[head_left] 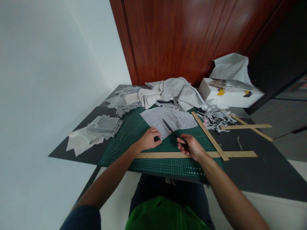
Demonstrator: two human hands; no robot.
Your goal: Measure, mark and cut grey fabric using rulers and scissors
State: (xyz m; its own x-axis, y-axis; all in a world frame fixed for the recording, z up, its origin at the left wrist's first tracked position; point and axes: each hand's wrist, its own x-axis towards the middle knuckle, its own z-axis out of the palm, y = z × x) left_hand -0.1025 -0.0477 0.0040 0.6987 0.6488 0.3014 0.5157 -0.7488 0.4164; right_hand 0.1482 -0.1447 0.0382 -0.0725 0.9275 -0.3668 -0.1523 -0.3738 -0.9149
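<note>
My right hand (191,147) is closed round the handles of black scissors (169,128). Their blades point up and to the left over a piece of grey fabric (163,118) lying on the green cutting mat (115,147). At the fabric's lower left edge, my left hand (150,140) has its fingers curled. A small dark thing shows between its thumb and fingers, too small to name. Just below both hands, a long wooden ruler (165,155) lies across the mat, and my right hand partly covers it.
Crumpled grey cloth (177,91) is heaped at the back. Folded grey pieces (105,125) lie at the left. More wooden rulers (209,135), fabric scraps (216,116) and a white box (232,94) are on the right. A wooden door (172,38) stands behind the table.
</note>
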